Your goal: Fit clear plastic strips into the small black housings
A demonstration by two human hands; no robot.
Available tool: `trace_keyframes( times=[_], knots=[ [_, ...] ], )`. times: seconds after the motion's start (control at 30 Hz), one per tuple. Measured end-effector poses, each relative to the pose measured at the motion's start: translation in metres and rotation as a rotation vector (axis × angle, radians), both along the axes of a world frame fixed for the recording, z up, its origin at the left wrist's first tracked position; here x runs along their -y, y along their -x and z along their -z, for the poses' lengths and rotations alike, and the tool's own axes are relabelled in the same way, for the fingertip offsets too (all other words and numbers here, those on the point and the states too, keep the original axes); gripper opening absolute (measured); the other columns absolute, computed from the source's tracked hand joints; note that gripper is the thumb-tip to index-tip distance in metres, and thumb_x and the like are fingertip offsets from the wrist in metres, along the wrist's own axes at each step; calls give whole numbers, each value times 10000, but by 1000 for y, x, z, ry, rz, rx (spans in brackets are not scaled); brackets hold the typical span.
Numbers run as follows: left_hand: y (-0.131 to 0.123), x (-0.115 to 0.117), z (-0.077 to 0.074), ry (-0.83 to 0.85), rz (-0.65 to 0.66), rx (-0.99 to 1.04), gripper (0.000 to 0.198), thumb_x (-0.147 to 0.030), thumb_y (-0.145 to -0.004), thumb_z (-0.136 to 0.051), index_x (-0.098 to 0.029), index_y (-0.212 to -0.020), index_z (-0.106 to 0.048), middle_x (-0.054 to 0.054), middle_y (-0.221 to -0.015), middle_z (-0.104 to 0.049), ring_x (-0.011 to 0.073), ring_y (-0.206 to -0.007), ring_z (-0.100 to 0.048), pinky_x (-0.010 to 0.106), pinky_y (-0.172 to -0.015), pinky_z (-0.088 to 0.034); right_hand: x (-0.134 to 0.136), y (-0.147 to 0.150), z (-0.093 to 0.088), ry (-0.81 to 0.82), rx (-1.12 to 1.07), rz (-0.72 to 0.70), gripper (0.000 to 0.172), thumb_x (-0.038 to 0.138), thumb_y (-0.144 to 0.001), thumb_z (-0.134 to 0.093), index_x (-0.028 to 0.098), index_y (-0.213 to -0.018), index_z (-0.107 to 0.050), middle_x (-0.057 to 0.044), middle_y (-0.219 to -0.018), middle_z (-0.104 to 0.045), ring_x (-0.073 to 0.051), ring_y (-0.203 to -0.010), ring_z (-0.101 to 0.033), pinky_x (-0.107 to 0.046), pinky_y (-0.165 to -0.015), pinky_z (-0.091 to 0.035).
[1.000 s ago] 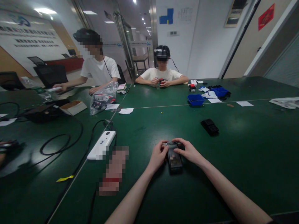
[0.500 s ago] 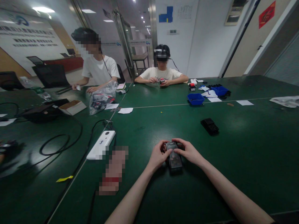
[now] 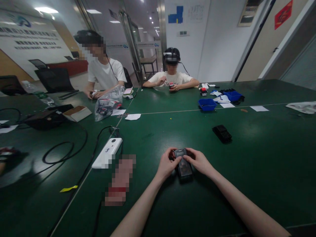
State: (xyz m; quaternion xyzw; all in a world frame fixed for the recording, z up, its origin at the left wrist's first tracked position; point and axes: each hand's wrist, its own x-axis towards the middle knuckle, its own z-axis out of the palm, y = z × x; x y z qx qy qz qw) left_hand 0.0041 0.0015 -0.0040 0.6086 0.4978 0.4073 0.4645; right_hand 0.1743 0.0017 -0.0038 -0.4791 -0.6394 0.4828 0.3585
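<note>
On my feed both hands meet in the middle of the green table (image 3: 259, 158), close to the near edge. My left hand (image 3: 166, 164) is curled round the left side of a black device (image 3: 184, 167), thumb up by its top end, and my right hand (image 3: 198, 161) grips the right side, its fingers bent over the upper corner. The device is held between the two, long side pointing away from me. Its lower end sits at the table top, though I cannot tell if it fully rests there. A black block (image 3: 222, 133) lies alone, well apart to the upper right. To the left a white power strip (image 3: 107, 153) lies along the table seam with a black cable (image 3: 59, 151) looping beyond it, and a yellow scrap (image 3: 68, 189) lies nearer me. Farther off are a paper slip (image 3: 133, 117), a clear plastic bag (image 3: 108, 103), an open cardboard box (image 3: 77, 113) and a blue tray (image 3: 206, 104). A person in a white shirt (image 3: 171, 79) sits straight across, hands together on something small and red, and another person (image 3: 105, 74) sits to the far left, hands low on the table.
</note>
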Motion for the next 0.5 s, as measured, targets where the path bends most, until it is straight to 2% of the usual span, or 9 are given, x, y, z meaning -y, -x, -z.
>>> trace_keyframes(
  times=[0.17, 0.33, 0.5],
  knots=[
    [0, 1, -1, 13, -27, 38, 320, -261, -695, -638, -142, -975, -539, 3, -725, -527, 114, -647, -514, 168, -489, -399, 2, 0, 2, -42, 56, 13, 485, 350, -770, -585, 160, -1213, -532, -113, -1154, -629, -228, -1053, -589, -406, -947, -428],
    [2, -1, -1, -1, -39, 77, 362, -288, -676, -665, -155, -980, -521, 30, -810, -561, 130, -697, -534, 164, -477, -418, 6, 0, 3, -39, 9, -42, 682, 372, -765, -600, 224, -1377, -339, -96, -1303, -528, -231, -1184, -497, -430, -1009, -361],
    [1, -1, 1, 0, -14, 110, 390, -292, -668, -673, -162, -995, -505, 41, -857, -565, 143, -728, -553, 169, -465, -448, 9, 2, 0, -66, -16, -64, 666, 344, -800, -554, 262, -1402, -282, -78, -1351, -475, -224, -1227, -447, -421, -1029, -328]
  ],
)
